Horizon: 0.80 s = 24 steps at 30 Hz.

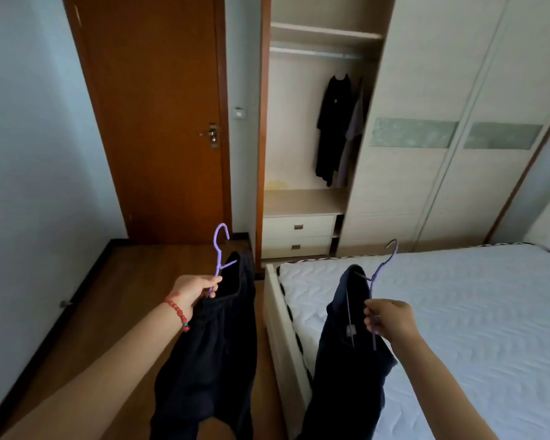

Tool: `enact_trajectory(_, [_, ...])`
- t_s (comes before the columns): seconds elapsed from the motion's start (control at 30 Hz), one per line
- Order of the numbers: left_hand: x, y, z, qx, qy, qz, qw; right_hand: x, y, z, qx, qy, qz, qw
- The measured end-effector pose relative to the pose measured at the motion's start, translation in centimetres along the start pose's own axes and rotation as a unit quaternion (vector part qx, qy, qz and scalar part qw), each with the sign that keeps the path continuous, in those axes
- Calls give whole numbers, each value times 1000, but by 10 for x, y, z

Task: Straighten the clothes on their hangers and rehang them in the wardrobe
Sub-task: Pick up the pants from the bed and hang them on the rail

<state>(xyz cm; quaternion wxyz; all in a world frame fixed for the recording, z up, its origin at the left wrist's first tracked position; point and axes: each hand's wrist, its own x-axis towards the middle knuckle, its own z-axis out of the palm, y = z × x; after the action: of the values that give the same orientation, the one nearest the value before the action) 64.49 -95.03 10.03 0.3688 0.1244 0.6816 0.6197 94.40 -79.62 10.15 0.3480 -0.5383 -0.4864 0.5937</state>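
Note:
My left hand [193, 292] grips a purple hanger [220, 246] with a dark garment [216, 344] draped from it, hook pointing up. My right hand [389, 319] grips a second purple hanger [382, 266] that carries another dark garment [346, 360] over the bed's edge. Ahead stands the open wardrobe [299, 122] with its hanging rail [315, 53]. A black garment [332, 128] and a grey one [353, 134] hang at the rail's right end.
A brown door [153, 122] stands shut to the left of the wardrobe. Two drawers [297, 236] sit below the hanging space. Sliding wardrobe doors [442, 138] fill the right. A bed with a white mattress [458, 312] lies at the right, wooden floor [124, 296] at the left.

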Motion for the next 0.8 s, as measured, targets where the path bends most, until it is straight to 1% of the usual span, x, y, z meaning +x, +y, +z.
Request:
enact_trajectory(0.13, [34, 7, -19, 13, 88, 76, 993, 24, -12, 60, -3, -37, -32, 999])
enact_trajectory(0.23, [64, 22, -30, 16, 109, 106, 988, 52, -20, 101, -16, -62, -73, 995])
enact_trajectory(0.33, [103, 46, -37, 26, 125, 131, 983, 92, -29, 144, -18, -84, -92, 992])
enact_trajectory(0.63, [248, 123, -39, 39, 163, 120, 979, 228, -72, 260, -29, -148, -112, 982])
enact_trajectory(0.8, [328, 149, -36, 33, 169, 113, 978, 288, -95, 314, -12, -152, -121, 981])
